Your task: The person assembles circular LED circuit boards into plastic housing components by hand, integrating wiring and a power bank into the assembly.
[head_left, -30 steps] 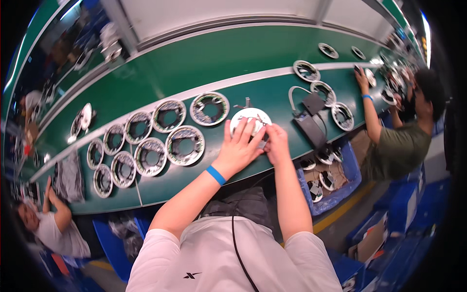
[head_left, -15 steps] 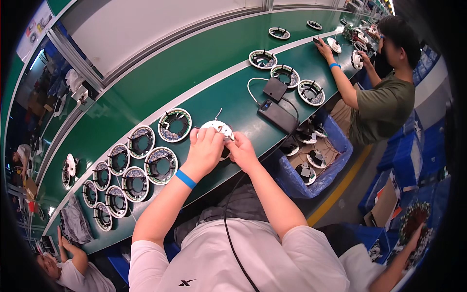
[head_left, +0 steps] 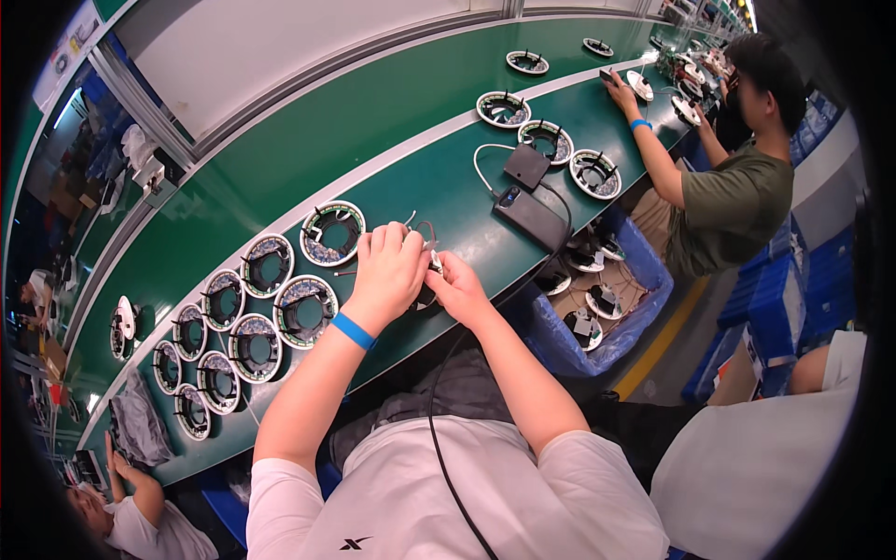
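Over the green bench my left hand (head_left: 388, 271), a blue band on its wrist, curls its fingers round a small white-and-black round unit (head_left: 435, 265) with thin wires. From the other side my right hand (head_left: 457, 286) pinches the same unit between thumb and fingers. Most of the unit is hidden by my hands; a little white edge and some dark underside show. Wire ends (head_left: 411, 218) stick up just beyond my left fingers. Closest to my left hand lies a white-rimmed ring with circuit boards and black prongs (head_left: 332, 233).
Several similar rings (head_left: 254, 347) cover the bench at left; more (head_left: 595, 175) lie at far right. A black power pack (head_left: 530, 218) and smaller black box (head_left: 527, 166) carry cables. At right, a blue-lined box (head_left: 644, 329) holds white-and-black units. A co-worker in olive (head_left: 737, 205) sits beyond.
The unit has turned in my hands, its white face now mostly out of sight. At lower right, a person in white has shifted, and the bundle they held is no longer visible.
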Action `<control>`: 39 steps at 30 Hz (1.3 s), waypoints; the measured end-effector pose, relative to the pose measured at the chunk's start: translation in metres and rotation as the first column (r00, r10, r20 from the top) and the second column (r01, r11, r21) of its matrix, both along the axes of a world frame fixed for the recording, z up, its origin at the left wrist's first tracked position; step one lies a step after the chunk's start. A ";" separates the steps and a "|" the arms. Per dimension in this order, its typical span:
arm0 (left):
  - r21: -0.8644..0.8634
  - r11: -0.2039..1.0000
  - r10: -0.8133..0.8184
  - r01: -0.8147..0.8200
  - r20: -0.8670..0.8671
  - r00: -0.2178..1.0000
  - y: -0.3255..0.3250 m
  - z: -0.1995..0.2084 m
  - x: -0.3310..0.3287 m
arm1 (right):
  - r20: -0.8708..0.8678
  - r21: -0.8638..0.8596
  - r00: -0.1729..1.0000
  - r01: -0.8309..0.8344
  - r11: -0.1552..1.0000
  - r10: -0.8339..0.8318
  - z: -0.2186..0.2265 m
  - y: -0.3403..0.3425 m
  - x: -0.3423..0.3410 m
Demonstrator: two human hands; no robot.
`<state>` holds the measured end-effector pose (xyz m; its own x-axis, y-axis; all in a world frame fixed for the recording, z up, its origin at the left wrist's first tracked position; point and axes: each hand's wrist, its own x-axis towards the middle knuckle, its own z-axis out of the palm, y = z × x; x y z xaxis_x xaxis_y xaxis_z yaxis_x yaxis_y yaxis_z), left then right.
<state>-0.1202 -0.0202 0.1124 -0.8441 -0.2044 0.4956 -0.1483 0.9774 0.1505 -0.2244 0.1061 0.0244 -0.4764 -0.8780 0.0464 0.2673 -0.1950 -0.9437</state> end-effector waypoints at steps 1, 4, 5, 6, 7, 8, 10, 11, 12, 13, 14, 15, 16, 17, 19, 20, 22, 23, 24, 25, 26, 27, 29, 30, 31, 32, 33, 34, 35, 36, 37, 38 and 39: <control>-0.008 1.000 0.022 -0.022 -0.003 1.000 0.002 0.001 -0.001 | 0.001 0.004 1.000 0.002 1.000 -0.002 -0.001 0.000 -0.001; 0.053 0.995 0.085 -0.086 0.025 0.996 -0.004 0.001 -0.006 | -0.014 0.033 1.000 -0.012 0.999 0.012 0.001 0.001 0.000; 0.056 0.995 0.086 -0.087 0.026 0.996 -0.007 -0.001 -0.008 | -0.003 0.018 1.000 -0.025 1.000 0.025 0.003 0.001 0.001; 0.134 0.989 0.064 -0.061 -0.015 0.998 -0.011 -0.003 -0.010 | 0.007 0.003 0.999 -0.037 0.999 0.037 0.004 0.001 0.001; 0.210 0.977 0.045 -0.032 -0.058 0.997 -0.015 -0.004 -0.012 | 0.007 0.006 0.999 -0.036 0.999 0.036 0.006 0.002 0.002; 0.262 0.965 0.017 -0.010 -0.022 1.000 -0.019 -0.006 -0.011 | 0.019 -0.004 0.999 -0.035 0.999 0.035 0.008 0.002 0.003; 0.304 0.953 -0.022 0.020 0.004 1.000 -0.020 -0.001 -0.010 | 0.034 -0.012 0.999 -0.035 0.999 0.036 0.007 0.002 0.003; 0.344 0.938 -0.062 0.049 0.027 0.998 -0.020 0.001 -0.009 | 0.027 -0.008 0.999 -0.043 0.999 0.044 0.006 0.002 0.002; 0.345 0.937 -0.063 0.049 0.029 0.998 -0.018 0.003 -0.008 | 0.019 -0.003 0.999 -0.050 0.999 0.050 0.005 0.002 0.001; 0.310 0.950 -0.066 0.049 0.044 0.997 -0.016 0.004 -0.007 | 0.022 -0.002 0.999 -0.049 0.999 0.049 0.004 0.002 0.000; 0.273 0.961 -0.069 0.050 0.060 0.996 -0.014 0.004 -0.006 | 0.026 -0.004 0.998 -0.053 0.999 0.053 0.003 0.003 0.000; 0.274 0.961 -0.068 0.049 0.061 0.996 -0.014 0.004 -0.006 | 0.029 -0.006 0.998 -0.058 0.998 0.058 0.002 0.003 0.000; 0.241 0.966 -0.109 0.092 0.058 0.992 -0.014 0.002 -0.006 | 0.031 -0.006 0.998 -0.058 0.998 0.058 0.002 0.003 -0.001; 0.207 0.969 -0.149 0.134 0.057 0.987 -0.014 0.001 -0.006 | 0.024 0.005 0.998 -0.051 0.999 0.051 0.002 0.004 -0.002; 0.188 0.975 -0.134 0.118 0.075 0.988 -0.015 0.001 -0.006 | 0.017 0.017 0.999 -0.047 0.999 0.047 0.006 0.004 -0.002; 0.168 0.980 -0.120 0.104 0.091 0.989 -0.017 0.000 -0.006 | 0.036 0.011 0.998 -0.044 0.999 0.043 0.008 0.004 -0.001; 0.256 0.964 -0.096 0.071 0.085 0.992 -0.030 -0.007 -0.006 | 0.054 0.004 0.998 -0.045 0.999 0.045 0.012 0.003 0.001; 0.342 0.939 -0.074 0.042 0.080 0.994 -0.034 -0.011 -0.005 | 0.041 -0.002 0.998 -0.045 0.999 0.045 0.013 0.001 0.001; 0.399 0.914 -0.107 0.065 0.083 0.991 -0.033 -0.008 -0.006 | 0.030 -0.006 0.999 -0.039 0.999 0.039 0.013 0.002 0.001; 0.402 0.913 -0.109 0.067 0.083 0.991 -0.028 -0.006 -0.006 | 0.030 -0.003 0.999 -0.037 0.999 0.037 0.008 0.003 -0.001; 0.331 0.938 -0.137 0.103 0.082 0.987 -0.021 -0.004 -0.005 | 0.039 -0.014 0.998 -0.043 0.999 0.044 -0.001 0.003 -0.004; 0.254 0.958 -0.162 0.135 0.088 0.983 -0.014 -0.001 -0.004 | 0.052 -0.029 0.997 -0.051 0.998 0.053 -0.002 0.003 -0.005; 0.167 0.977 -0.153 0.133 0.118 0.981 -0.010 -0.001 -0.005 | 0.068 -0.041 0.997 -0.042 0.998 0.044 -0.006 0.004 -0.006; 0.182 0.976 -0.141 0.119 0.111 0.984 -0.013 -0.004 -0.005 | 0.076 -0.047 0.996 -0.036 0.998 0.039 -0.003 0.003 -0.005; 0.197 0.975 -0.129 0.107 0.105 0.986 -0.015 -0.007 -0.006 | 0.074 -0.045 0.996 -0.037 0.998 0.040 -0.001 0.002 -0.004; 0.198 0.974 -0.129 0.107 0.103 0.986 -0.018 -0.010 -0.005 | 0.066 -0.062 0.997 -0.029 0.998 0.033 0.000 0.000 -0.001; 0.220 0.971 -0.121 0.097 0.097 0.988 -0.020 -0.010 -0.006 | 0.057 -0.080 0.998 -0.018 0.997 0.023 0.002 -0.001 0.000; 0.241 0.966 -0.113 0.088 0.092 0.989 -0.021 -0.011 -0.006 | 0.056 -0.079 0.998 -0.017 0.997 0.022 0.002 -0.001 0.000; 0.242 0.966 -0.114 0.089 0.090 0.989 -0.021 -0.013 -0.006 | 0.069 -0.077 0.997 -0.021 0.997 0.026 0.003 -0.001 0.000; 0.255 0.963 -0.113 0.090 0.078 0.990 -0.021 -0.012 -0.006 | 0.083 -0.075 0.996 -0.023 0.997 0.030 0.003 -0.001 0.000; 0.269 0.959 -0.111 0.090 0.067 0.992 -0.020 -0.010 -0.006 | 0.082 -0.075 0.996 -0.022 0.997 0.028 0.001 0.000 -0.001; 0.270 0.959 -0.112 0.090 0.066 0.992 -0.020 -0.009 -0.008 | 0.086 -0.036 0.996 -0.033 0.999 0.036 -0.002 0.000 -0.003; 0.284 0.956 -0.097 0.079 0.050 0.994 -0.021 -0.007 -0.009 | 0.091 0.002 0.995 -0.047 0.999 0.047 -0.001 -0.001 -0.003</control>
<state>-0.1291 -0.0411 0.1051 -0.8923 -0.2518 0.3746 -0.0819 0.9065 0.4142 -0.2272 0.1054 0.0237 -0.4367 -0.8996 0.0010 0.3605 -0.1760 -0.9160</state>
